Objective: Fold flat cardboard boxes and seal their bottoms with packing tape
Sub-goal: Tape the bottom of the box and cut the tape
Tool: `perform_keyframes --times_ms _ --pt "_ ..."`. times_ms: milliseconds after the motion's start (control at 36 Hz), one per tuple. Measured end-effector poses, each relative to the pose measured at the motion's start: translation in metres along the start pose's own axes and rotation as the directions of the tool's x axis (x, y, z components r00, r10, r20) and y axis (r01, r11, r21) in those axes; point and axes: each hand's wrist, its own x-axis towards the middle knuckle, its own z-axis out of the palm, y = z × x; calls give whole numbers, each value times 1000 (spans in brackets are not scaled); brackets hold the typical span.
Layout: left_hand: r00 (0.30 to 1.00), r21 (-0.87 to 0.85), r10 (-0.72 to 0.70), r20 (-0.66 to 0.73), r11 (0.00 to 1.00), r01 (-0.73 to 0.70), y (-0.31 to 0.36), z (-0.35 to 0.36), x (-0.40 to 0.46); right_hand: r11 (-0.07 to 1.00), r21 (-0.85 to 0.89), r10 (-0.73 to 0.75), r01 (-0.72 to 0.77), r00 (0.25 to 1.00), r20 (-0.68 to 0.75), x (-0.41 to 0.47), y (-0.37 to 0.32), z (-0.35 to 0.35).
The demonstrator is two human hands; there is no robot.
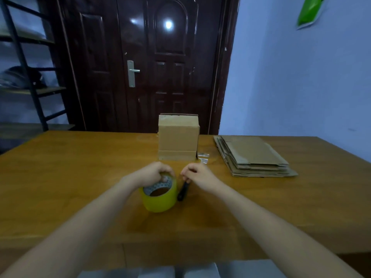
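Two bare forearms are seen reaching forward from the lower edge of the view over a wooden worktop (281, 207). The left hand (149, 173) is placed on top of a yellow-green roll of packing tape (160, 199), which stands on its side near the middle of the worktop; the fingers are curled over the upper rim of the roll, so the left grip is closed on it. The right hand (197, 173) is held just beside the roll, fingers curled and pinched together at the tips. A black-handled tool (183, 191) is seen below this hand, slanting down towards the worktop; its upper end is held in the right grip. Its exact kind cannot be told.

Beyond the hands, a folded cardboard box (178, 137) is found standing upright on the worktop, its top flaps closed. Small pieces of clear tape (203, 156) lie at its right foot. Well to the right, a stack of flat cardboard boxes (255, 155) is laid on the worktop. A dark panelled door (152, 63) with a metal handle is noted behind, and a metal shelf rack (30, 77) at the left.
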Motion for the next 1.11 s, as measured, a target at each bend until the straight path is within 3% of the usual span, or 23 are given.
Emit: perform_keyframes --times_ms 83,222,333,556,639,694,778,861,1028,1111 --pt "997 -102 -25 -76 995 17 -8 -5 -3 1000 30 -6 4 998 59 -2 -4 0" --pt "990 -190 -63 -124 981 38 -16 -18 -8 984 -164 -35 69 978 206 4 -8 8" --pt "990 -220 -82 -117 974 55 -20 -22 -12 936 -341 -19 85 981 193 11 -1 17" --pt "987 -256 -71 -144 966 32 -21 -29 -10 917 -389 -38 88 990 133 16 4 20" --pt "985 -262 -69 -159 965 25 -20 -31 -7 962 -266 -47 57 998 44 17 -3 18" --pt "982 -294 -75 -173 955 21 -19 -30 -5 998 -39 -43 44 999 13 17 -11 16" --pt "973 -374 -89 -214 927 3 -20 -27 -1 966 257 6 -38 992 126 13 -27 11" --pt "960 -497 -136 -246 868 -4 -22 -23 2 971 231 28 -64 987 156 15 -29 9" --pt "947 -614 -175 -270 789 -29 -25 -20 7 971 225 -81 85 996 -26 25 -28 9" --pt "936 -629 -196 -293 777 -34 -24 -22 10 989 108 -88 101 989 -118 32 -26 9"
